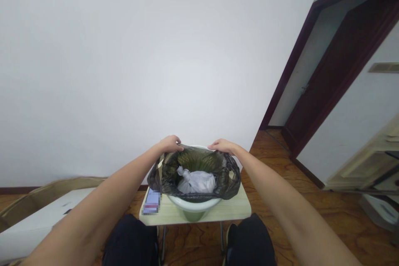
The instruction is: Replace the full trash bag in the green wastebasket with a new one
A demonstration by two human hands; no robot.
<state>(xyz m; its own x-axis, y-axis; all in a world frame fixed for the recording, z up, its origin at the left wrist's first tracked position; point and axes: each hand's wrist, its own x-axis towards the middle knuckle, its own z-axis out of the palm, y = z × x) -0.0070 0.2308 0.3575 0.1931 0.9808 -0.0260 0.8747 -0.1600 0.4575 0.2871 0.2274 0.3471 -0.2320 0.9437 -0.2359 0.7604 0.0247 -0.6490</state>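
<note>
black plastic bag (pixel 170 185), pinched at its far edge by the left hand (pixel 170 144) and right hand (pixel 223 146), lines a white-rimmed bin (pixel 191 206) on a small table (pixel 237 208); matched, gentle pulls from both sides should keep its edge level without tearing.

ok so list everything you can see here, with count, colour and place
black bag: 1, black, lining the bin
white bag: 1, white, knotted, inside the black bag
bin: 1, white rim, greenish body, on the table
table: 1, pale wood, before the person
phone: 1, blurred screen, table's left side
carton: 1, brown, lower left
box: 1, white, in the carton
wall: white, behind the table
door: 1, dark brown, upper right
grille: 1, beige, right wall
cabinet: 1, cream, right
tub: 1, whitish, lower right
floor: brown wood, below
legs: 2, dark trousers, bottom
arms: 2, bare, left and right
hands: 2, bare, black bag's far edge
</note>
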